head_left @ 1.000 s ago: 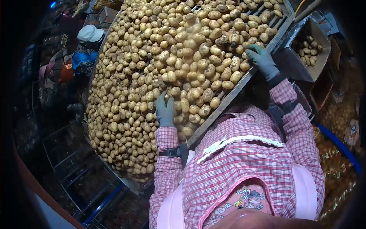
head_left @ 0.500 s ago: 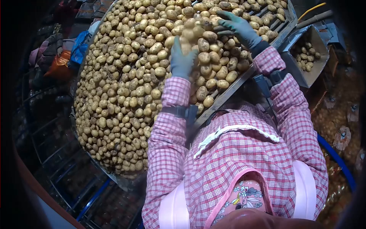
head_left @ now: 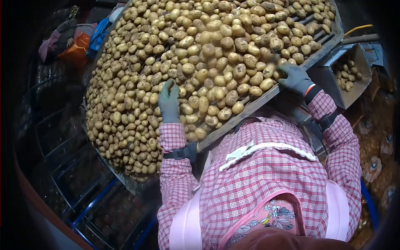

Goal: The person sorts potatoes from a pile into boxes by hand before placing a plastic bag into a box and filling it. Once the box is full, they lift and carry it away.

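While we lean over the long grey slatted sorting table (head_left: 291, 81), our left hand in its grey-green knit glove (head_left: 168, 102) lies flat and released on the heap of small tan, dirt-dusted potatoes (head_left: 200, 54), fingers pointing away from us up the pile. Our right hand in a darker grey glove (head_left: 295, 78) sits at the table's near edge, fingers curled among potatoes; whether it grasps one we cannot tell. Potatoes lie ahead of and between both hands, the heap's long axis running from lower left to upper right. Right hand is nearer the grey metal side chute (head_left: 354, 62), which holds a few potatoes just beyond it.
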The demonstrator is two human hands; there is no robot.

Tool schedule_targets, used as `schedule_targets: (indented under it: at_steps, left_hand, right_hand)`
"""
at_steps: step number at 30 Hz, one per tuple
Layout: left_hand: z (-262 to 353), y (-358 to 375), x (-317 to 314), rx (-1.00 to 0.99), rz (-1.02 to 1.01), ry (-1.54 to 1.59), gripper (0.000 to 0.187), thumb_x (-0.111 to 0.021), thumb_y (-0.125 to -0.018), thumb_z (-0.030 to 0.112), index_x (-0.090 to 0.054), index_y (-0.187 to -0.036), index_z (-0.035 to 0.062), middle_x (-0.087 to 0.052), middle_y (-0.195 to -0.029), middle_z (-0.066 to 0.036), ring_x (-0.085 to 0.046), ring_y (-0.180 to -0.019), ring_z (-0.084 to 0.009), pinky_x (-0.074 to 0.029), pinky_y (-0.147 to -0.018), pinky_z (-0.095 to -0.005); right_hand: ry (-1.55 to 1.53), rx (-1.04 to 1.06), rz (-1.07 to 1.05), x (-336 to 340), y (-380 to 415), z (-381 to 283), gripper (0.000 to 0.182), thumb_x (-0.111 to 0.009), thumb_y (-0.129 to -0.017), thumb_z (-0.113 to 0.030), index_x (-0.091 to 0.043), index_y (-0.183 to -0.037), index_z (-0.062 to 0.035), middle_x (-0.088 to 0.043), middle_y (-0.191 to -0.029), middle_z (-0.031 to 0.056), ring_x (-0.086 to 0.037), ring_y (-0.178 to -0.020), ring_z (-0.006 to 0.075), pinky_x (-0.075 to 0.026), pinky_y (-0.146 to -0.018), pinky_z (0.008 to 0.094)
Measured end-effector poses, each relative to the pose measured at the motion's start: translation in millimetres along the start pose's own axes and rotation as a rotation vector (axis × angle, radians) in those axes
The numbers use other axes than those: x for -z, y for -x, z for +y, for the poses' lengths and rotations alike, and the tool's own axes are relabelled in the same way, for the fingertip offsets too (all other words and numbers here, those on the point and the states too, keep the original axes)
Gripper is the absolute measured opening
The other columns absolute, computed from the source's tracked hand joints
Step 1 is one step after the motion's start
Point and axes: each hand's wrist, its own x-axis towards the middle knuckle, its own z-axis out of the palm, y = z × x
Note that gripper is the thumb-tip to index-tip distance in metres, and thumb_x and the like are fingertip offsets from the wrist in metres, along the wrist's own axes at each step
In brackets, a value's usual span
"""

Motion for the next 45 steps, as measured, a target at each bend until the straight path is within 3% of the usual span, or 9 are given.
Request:
schedule_targets:
  at_steps: [7,13,17,24,31,34,38,42,45]
  left_hand:
    - [-18.4,29.7,-21.6,-0.098,-0.02,-0.159,0.039,-0.067,-0.096,0.016,-0.064,-0.132,0.0015,-0.068,-0.115,-0.008,-0.062,-0.091,-0.014,-0.053,-0.085,-0.03]
    - [-1.0,62.1,-29.2,0.027,-0.08,-0.376,0.037,-0.07,-0.092,0.022,-0.067,-0.125,0.0046,-0.068,-0.113,-0.012,-0.066,-0.101,-0.0218,-0.053,-0.091,-0.035]
    - [-21.0,76.2,-50.9,-0.334,-0.173,-0.881,0.046,-0.076,-0.081,0.027,-0.069,-0.122,0.0079,-0.065,-0.123,-0.018,-0.063,-0.114,-0.0332,-0.048,-0.103,-0.0406]
    - [-22.2,49.4,-39.4,0.047,-0.048,-0.048,0.048,-0.074,-0.082,0.01,-0.063,-0.129,0.0096,-0.064,-0.117,-0.011,-0.065,-0.106,-0.0241,-0.056,-0.089,-0.0336]
    - [-0.5,45.3,-18.9,-0.191,0.123,-0.404,0.052,-0.077,-0.088,0.017,-0.061,-0.136,0.0066,-0.054,-0.133,-0.011,-0.062,-0.095,-0.0163,-0.057,-0.084,-0.03]
    - [-21.2,45.4,5.5,-0.206,0.187,-0.461,0.049,-0.075,-0.09,0.02,-0.061,-0.134,0.0049,-0.055,-0.131,-0.013,-0.062,-0.096,-0.0186,-0.056,-0.085,-0.0325]
    - [-51.8,55.8,65.6,-0.069,0.359,-0.549,0.046,-0.071,-0.092,0.022,-0.061,-0.132,0.0016,-0.056,-0.127,-0.015,-0.063,-0.098,-0.023,-0.055,-0.086,-0.0335]
    - [-111.1,47.0,95.2,0.023,0.131,-0.785,0.052,-0.068,-0.094,0.03,-0.058,-0.135,-0.0006,-0.057,-0.131,-0.025,-0.063,-0.109,-0.0381,-0.052,-0.094,-0.0446]
    - [-69.8,64.3,27.5,-0.045,0.383,-0.842,0.063,-0.067,-0.093,0.037,-0.051,-0.141,0.0006,-0.058,-0.129,-0.028,-0.059,-0.114,-0.0442,-0.048,-0.098,-0.0499]
  right_hand:
    - [0.157,-0.079,-0.202,8.2,-22.0,-21.8,0.04,-0.066,-0.083,-0.032,-0.067,-0.116,-0.0084,-0.064,-0.116,0.0192,-0.062,-0.113,0.0361,-0.05,-0.096,0.0451]
    - [0.261,-0.047,-0.334,16.0,-45.2,-20.4,0.044,-0.069,-0.075,-0.038,-0.072,-0.105,-0.0057,-0.069,-0.111,0.0214,-0.067,-0.107,0.0361,-0.053,-0.095,0.0441]
    - [0.202,-0.074,-0.282,12.9,-46.7,-16.9,0.046,-0.07,-0.074,-0.039,-0.072,-0.105,-0.0055,-0.068,-0.112,0.0216,-0.066,-0.109,0.0366,-0.052,-0.096,0.0441]
    - [0.127,-0.019,-0.251,-1.5,-41.4,-3.1,0.047,-0.072,-0.076,-0.038,-0.066,-0.109,-0.0053,-0.064,-0.113,0.0186,-0.062,-0.113,0.0361,-0.05,-0.096,0.0451]
    - [0.162,-0.03,-0.089,-11.7,-21.9,-23.7,0.043,-0.071,-0.078,-0.036,-0.065,-0.108,-0.0056,-0.063,-0.112,0.0175,-0.062,-0.112,0.0373,-0.05,-0.093,0.0453]
    - [-0.117,-0.152,-0.041,-7.0,-27.3,-13.5,0.042,-0.071,-0.077,-0.035,-0.069,-0.107,-0.0054,-0.068,-0.107,0.0173,-0.066,-0.103,0.0366,-0.052,-0.09,0.0432]
    - [-1.173,-0.263,-0.227,17.5,-26.5,1.8,0.046,-0.067,-0.092,-0.036,-0.066,-0.124,-0.0035,-0.071,-0.103,0.0063,-0.07,-0.078,0.0114,-0.055,-0.061,0.0242]
    - [-1.615,0.103,-0.168,0.8,-24.0,-32.8,0.052,-0.054,-0.102,-0.038,-0.054,-0.141,-0.0032,-0.066,-0.127,0.0118,-0.072,-0.097,0.0214,-0.063,-0.07,0.0313]
    - [-2.115,0.125,-0.529,-0.7,-36.9,-73.9,0.046,-0.061,-0.1,-0.03,-0.056,-0.139,-0.0059,-0.061,-0.138,0.0134,-0.066,-0.116,0.0266,-0.063,-0.086,0.0357]
